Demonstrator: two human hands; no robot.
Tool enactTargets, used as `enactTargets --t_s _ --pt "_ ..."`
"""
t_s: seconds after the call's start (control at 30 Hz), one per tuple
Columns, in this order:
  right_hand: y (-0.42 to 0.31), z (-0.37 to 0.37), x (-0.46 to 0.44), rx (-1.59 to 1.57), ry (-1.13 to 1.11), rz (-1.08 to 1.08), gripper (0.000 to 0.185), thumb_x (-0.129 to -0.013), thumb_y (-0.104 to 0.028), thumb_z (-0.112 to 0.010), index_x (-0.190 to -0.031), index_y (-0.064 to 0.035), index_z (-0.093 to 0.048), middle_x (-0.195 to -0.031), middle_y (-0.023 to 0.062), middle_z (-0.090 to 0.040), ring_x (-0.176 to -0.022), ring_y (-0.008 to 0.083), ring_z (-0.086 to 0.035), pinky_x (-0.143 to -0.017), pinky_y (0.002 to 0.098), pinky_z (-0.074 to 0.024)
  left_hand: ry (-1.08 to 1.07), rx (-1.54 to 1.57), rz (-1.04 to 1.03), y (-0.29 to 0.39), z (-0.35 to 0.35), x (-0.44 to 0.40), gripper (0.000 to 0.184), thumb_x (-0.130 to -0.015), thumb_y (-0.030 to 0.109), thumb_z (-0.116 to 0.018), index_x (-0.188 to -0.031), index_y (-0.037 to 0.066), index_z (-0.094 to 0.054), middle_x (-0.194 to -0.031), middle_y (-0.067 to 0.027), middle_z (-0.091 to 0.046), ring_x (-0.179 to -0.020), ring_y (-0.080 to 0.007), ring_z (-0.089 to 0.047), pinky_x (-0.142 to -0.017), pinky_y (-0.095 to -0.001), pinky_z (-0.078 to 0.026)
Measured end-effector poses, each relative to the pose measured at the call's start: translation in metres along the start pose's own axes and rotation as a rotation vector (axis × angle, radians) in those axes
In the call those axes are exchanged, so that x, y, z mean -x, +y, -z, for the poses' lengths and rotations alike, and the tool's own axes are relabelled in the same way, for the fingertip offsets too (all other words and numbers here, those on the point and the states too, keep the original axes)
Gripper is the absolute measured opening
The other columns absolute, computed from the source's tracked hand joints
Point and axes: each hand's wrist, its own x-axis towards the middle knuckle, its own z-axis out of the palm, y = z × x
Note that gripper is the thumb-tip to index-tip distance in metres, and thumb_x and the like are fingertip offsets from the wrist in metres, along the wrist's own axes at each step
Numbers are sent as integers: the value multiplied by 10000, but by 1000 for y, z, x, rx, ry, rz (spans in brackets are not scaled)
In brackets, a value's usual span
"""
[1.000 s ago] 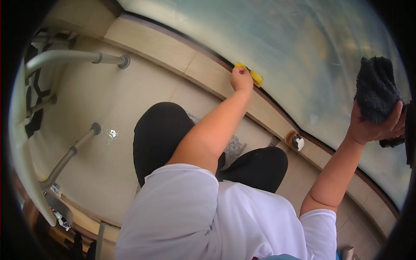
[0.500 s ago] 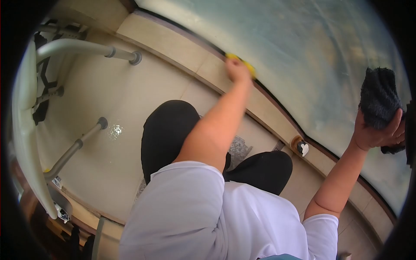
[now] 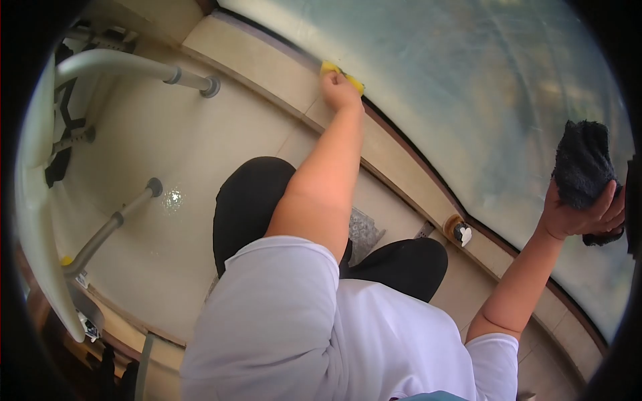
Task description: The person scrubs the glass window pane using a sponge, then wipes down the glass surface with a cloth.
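My left hand (image 3: 340, 92) is closed on a yellow sponge (image 3: 352, 83) with a darker edge. It presses the sponge along the dark bottom seam of a large glass panel (image 3: 441, 73), where the glass meets a beige tiled ledge (image 3: 261, 63). On the far right, my right hand (image 3: 580, 212) grips a bunched dark grey cloth (image 3: 583, 164) in front of the glass. One end of the cloth hangs below the fingers. Whether this cloth touches the glass I cannot tell.
A small brown bottle with a white top (image 3: 459, 232) stands on the ledge between my arms. To the left is a white plastic seat (image 3: 40, 187) with grey tubular legs (image 3: 110, 230) on a pale wet floor (image 3: 174, 260). A grey patterned piece (image 3: 364, 235) lies between my knees.
My left hand has slid up and to the left along the seam with the sponge. The right hand and its cloth are slightly lower, nearly unmoved.
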Motion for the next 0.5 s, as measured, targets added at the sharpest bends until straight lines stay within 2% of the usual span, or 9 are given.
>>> enactTargets --t_s 0.03,0.17,0.27,0.3,0.4,0.5 --pt "-1 -1 -1 -7 5 -5 742 -730 -621 -542 -1191 -49 -435 -1185 172 -474 -1105 347 -388 -908 443 -293 4 -251 -157 -24 2 -6 113 -838 82 -494 -880 -4 -554 -856 -142 -609 -784 -246 -577 -724 -321 -451" --pt "-2 0 0 -14 -2 -23 744 -732 -613 -548 -1195 -44 -428 -1188 180 -465 -1113 349 -381 -914 442 -282 -202 -509 -64 -32 9 26 111 -832 88 -521 -882 -3 -560 -859 -137 -616 -790 -234 -585 -726 -320 -452" --pt "-2 -1 2 -1 -2 -2 748 -729 -613 -553 -1194 -40 -427 -1181 183 -470 -1113 350 -383 -915 442 -280 -54 -98 44 -15 5 0 115 -829 92 -527 -891 0 -558 -878 -133 -614 -794 -228 -588 -729 -323 -457" --pt "-3 0 2 2 -4 4 749 -728 -613 -555 -1193 -39 -428 -1178 183 -473 -1112 351 -385 -915 442 -280 -57 -68 55 -13 5 0 114 -829 82 -519 -892 -8 -548 -895 -132 -609 -801 -229 -582 -738 -319 -456" --pt "-5 -3 0 7 2 -4 752 -727 -615 -556 -1190 -36 -432 -1171 182 -480 -1115 351 -385 -916 439 -281 -128 -366 -129 -47 6 22 102 -831 71 -510 -880 -14 -537 -879 -125 -604 -795 -236 -570 -742 -314 -453" --pt "-7 -6 -1 20 16 -25 752 -729 -618 -551 -1189 -34 -433 -1175 183 -479 -1124 349 -380 -921 439 -281 -92 -296 59 -40 -4 44 100 -834 71 -506 -883 -13 -528 -879 -114 -597 -804 -227 -560 -744 -312 -452"
